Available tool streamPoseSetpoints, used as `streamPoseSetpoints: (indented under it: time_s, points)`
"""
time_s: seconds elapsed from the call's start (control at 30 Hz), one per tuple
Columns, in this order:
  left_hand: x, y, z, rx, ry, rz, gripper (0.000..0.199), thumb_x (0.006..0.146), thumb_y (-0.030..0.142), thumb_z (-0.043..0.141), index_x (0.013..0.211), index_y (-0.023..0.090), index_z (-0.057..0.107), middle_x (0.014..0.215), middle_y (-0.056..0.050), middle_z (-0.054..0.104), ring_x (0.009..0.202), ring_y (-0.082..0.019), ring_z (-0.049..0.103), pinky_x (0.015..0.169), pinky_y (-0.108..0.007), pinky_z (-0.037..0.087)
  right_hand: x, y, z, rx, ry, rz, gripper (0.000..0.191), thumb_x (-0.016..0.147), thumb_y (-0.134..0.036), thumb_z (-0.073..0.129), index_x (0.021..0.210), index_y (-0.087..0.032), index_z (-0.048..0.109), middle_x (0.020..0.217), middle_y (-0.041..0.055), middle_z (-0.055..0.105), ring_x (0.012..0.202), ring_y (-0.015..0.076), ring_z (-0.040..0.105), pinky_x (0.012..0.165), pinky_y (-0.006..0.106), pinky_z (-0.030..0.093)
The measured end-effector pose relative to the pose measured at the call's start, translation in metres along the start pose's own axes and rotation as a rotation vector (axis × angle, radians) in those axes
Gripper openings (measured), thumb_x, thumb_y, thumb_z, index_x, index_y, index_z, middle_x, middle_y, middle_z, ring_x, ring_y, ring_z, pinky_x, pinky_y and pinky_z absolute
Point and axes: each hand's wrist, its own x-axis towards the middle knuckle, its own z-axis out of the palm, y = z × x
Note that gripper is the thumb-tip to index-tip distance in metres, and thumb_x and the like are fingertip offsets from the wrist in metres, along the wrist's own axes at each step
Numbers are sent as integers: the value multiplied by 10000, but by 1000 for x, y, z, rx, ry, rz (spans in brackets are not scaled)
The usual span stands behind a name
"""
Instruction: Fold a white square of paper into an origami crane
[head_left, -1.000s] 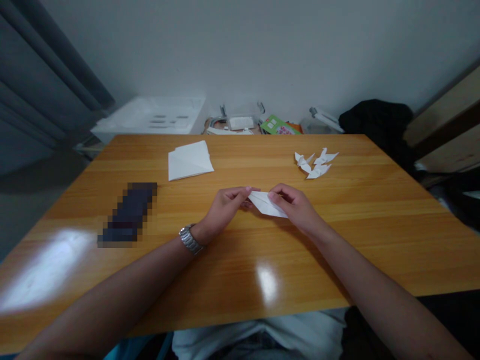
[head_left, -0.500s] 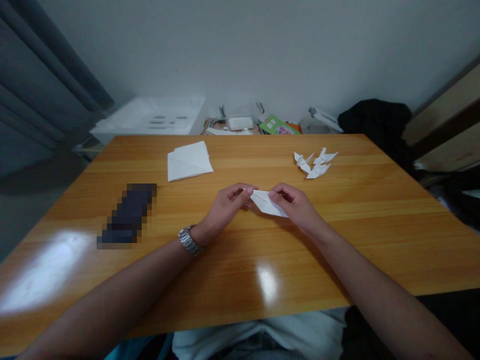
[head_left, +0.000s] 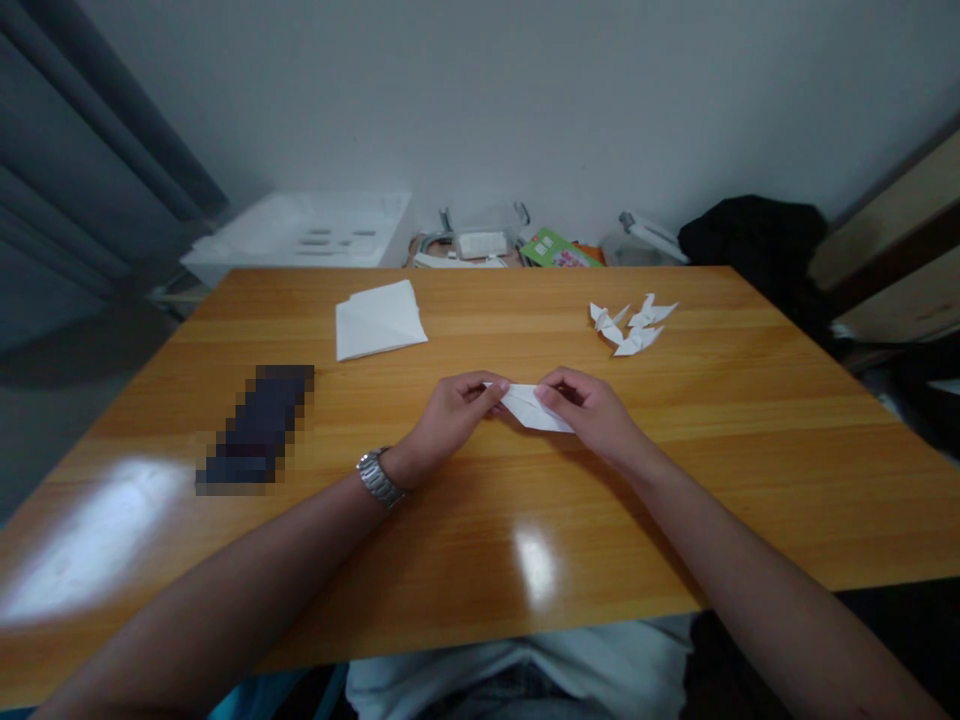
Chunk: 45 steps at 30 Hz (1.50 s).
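A folded white paper [head_left: 529,408] is held between my two hands, low over the middle of the table. My left hand [head_left: 459,412] pinches its left end, thumb on top and fingers behind. At the right part of the paper, my right hand [head_left: 589,408] grips it with the thumb pressed on its upper face. Crease lines show on the paper's face; its underside is hidden. Beyond my right hand lie several folded paper cranes [head_left: 634,326]. Some white paper sheets [head_left: 380,322] rest farther back on the left.
A dark, blurred-out rectangular object [head_left: 259,428] lies on the wooden table [head_left: 465,560] to the left. Past the far edge stand a white bin [head_left: 300,228], a green booklet [head_left: 559,248] and a black cloth-like heap [head_left: 754,240].
My left thumb has shifted slightly along the paper, and the paper has tilted a little. Both hands keep their hold; the rest stays in place.
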Motion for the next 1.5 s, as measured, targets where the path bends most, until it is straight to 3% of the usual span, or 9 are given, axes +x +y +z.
streamPoseSetpoints:
  time_s: [0.17,0.4,0.93,1.07,1.37,1.5]
  points:
    - [0,-1,-1,64,1,30,340,893,468,654,882,135,720,796,-51,715,713,-142,623,653,-238,496,1,3,-1,-24,-24,-19,251,917,-445,642,868,-200,668,787,10,653,709,159,566,657,278,432]
    - [1,1,-3,263,-113,108,259,911,403,643,886,160,729,879,-52,747,811,-169,670,746,-256,516,0,2,-3,-137,-102,-38,241,933,-418,621,868,-194,682,811,18,684,715,159,586,658,272,431]
    - [5,-4,-8,346,-78,124,263,938,387,609,880,151,709,855,-36,738,775,-155,654,703,-243,497,6,13,-9,-133,-100,33,333,910,-472,633,878,-162,752,824,40,735,721,171,608,664,277,441]
    - [7,-6,-10,357,-37,124,247,931,369,618,866,147,704,847,-33,736,767,-149,655,697,-238,495,7,18,-11,-146,-102,19,320,915,-459,629,876,-166,751,830,40,740,737,177,622,686,284,448]
    - [5,-6,-9,361,-84,128,196,928,325,619,923,151,709,888,-39,746,795,-150,676,734,-244,526,6,18,-11,-215,-95,1,306,922,-450,623,867,-177,751,816,39,741,711,174,622,658,283,448]
    - [5,-1,-10,382,-35,129,202,935,329,617,918,151,711,876,-40,750,774,-147,671,718,-242,521,7,17,-11,-165,-80,-7,294,914,-450,634,890,-177,742,836,44,742,727,176,632,678,287,470]
